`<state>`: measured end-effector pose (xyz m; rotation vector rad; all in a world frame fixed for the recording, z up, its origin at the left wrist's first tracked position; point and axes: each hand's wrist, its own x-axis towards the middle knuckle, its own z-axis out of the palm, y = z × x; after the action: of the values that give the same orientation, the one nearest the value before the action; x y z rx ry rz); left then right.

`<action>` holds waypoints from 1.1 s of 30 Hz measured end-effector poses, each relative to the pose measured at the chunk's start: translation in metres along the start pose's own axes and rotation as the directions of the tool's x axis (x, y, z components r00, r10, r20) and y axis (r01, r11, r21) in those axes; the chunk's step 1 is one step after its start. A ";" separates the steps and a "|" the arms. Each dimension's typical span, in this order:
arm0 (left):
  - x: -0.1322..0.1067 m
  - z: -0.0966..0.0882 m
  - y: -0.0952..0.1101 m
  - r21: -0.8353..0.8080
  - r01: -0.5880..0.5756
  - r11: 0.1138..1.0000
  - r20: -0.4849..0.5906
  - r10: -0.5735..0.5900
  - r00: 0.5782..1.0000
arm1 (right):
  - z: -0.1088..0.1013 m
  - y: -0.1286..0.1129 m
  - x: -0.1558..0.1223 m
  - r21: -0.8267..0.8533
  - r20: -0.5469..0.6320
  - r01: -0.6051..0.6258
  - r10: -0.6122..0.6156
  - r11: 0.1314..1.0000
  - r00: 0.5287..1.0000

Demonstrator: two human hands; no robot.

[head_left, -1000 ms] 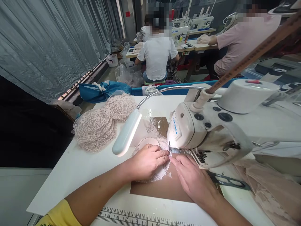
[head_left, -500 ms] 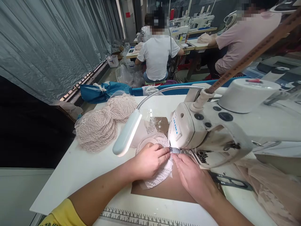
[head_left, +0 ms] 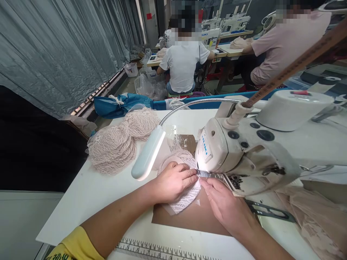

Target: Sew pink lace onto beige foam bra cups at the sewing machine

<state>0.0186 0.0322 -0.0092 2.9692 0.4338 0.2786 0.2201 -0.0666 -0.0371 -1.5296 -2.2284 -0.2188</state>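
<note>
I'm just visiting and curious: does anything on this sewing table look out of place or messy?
Nothing stands out. Both hands, left and right, press a lace piece flat beside the sewing machine. The lace pile sits stacked, and the scissors lie flat.

Grey plastic sheeting [head_left: 67, 47] hanging in folds all along the left wall, over a low window ledge [head_left: 100, 90]. Pale floor [head_left: 127, 85] past the white surface [head_left: 89, 191], littered with clear plastic bags [head_left: 148, 85] and a small white bin [head_left: 131, 69]. Blue bundle [head_left: 119, 104] lying at the far edge. Further back, more work tables [head_left: 233, 50] with sewing machines [head_left: 235, 21], two people seated at them, backs turned. Red sign [head_left: 149, 16] on a far pillar. Bright gooseneck lamp [head_left: 148, 153] glowing up close.
</note>
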 end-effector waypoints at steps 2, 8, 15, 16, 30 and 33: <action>0.001 -0.001 -0.001 -0.010 0.007 1.000 -0.003 -0.007 1.000 | -0.001 0.001 0.001 0.024 0.014 0.010 -0.011 1.000 1.000; 0.002 -0.004 -0.003 -0.026 0.059 0.998 -0.004 -0.059 0.998 | -0.001 0.001 0.005 0.088 0.048 0.006 -0.010 0.996 0.999; -0.001 -0.003 -0.005 -0.002 0.120 0.993 -0.001 -0.120 0.993 | 0.001 0.001 0.003 0.015 0.042 -0.002 0.001 1.000 0.999; -0.002 -0.003 -0.006 -0.008 0.125 0.992 -0.003 -0.125 0.992 | 0.001 0.001 0.003 0.023 0.047 -0.006 0.004 1.000 0.999; -0.063 -0.062 0.003 -0.495 0.720 0.487 0.108 -0.787 0.607 | -0.008 0.000 0.003 0.132 0.059 -0.038 0.030 0.990 0.998; -0.066 -0.043 0.000 -0.698 0.700 0.151 0.333 -0.797 0.504 | -0.011 -0.004 0.005 0.172 0.051 0.038 -0.048 0.984 0.998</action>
<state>-0.0523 0.0171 0.0216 1.5469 1.3522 0.3752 0.2175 -0.0674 -0.0249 -1.4133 -2.2596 0.0017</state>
